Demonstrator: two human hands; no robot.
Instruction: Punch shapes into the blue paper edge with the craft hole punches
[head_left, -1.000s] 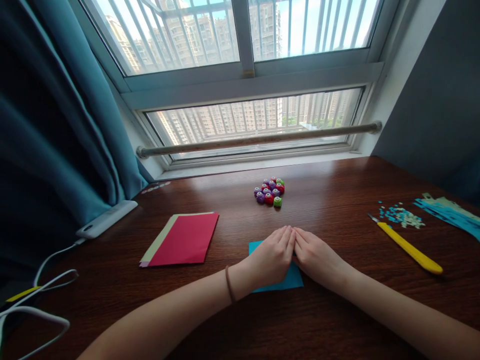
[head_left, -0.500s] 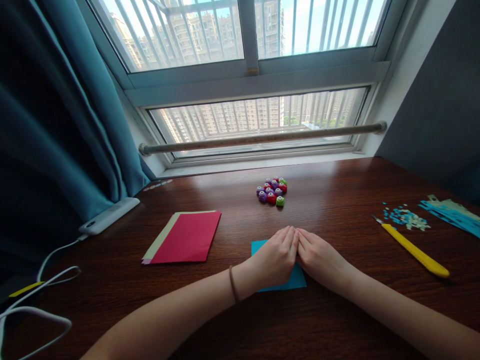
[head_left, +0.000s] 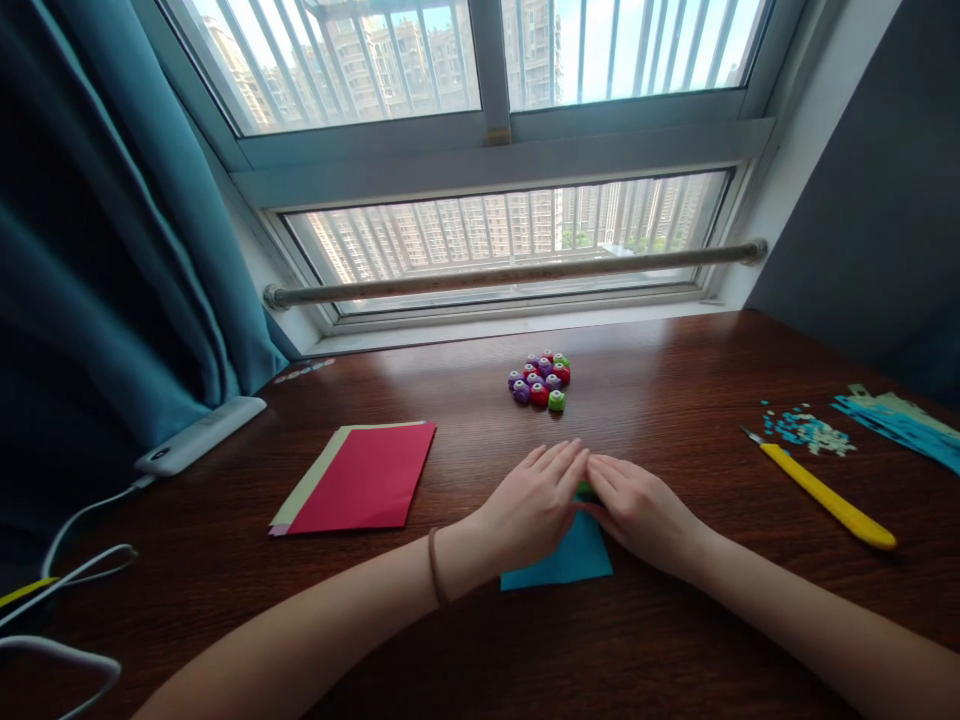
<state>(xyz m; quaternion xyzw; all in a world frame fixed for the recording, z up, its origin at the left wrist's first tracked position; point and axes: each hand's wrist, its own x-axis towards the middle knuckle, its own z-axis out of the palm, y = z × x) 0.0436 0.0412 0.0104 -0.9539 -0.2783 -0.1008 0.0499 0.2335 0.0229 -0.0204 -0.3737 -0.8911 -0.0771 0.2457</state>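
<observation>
My left hand [head_left: 529,505] and my right hand [head_left: 637,505] meet at the fingertips above a sheet of blue paper [head_left: 566,560]. Between them a bit of a small green paper punch [head_left: 584,488] shows; most of it is hidden. The fingers of both hands close together over it, the left ones fairly straight, the right ones curved with the thumb underneath. The blue paper lies on the table, its far part covered by my hands. Beyond them stands a cluster of red, purple and green mini punches [head_left: 538,382] with white tops.
A stack of red and pale paper [head_left: 364,478] lies left. At right are a yellow-handled craft knife [head_left: 829,495], blue and pale confetti [head_left: 810,430] and cut paper strips [head_left: 900,425]. A white power bank [head_left: 201,437] with a cable [head_left: 71,515] rests by the curtain [head_left: 202,300].
My left hand has lifted slightly and its fingers have straightened, so the green punch now shows between my hands. More of the blue paper is uncovered near the middle. The view has shifted slightly.
</observation>
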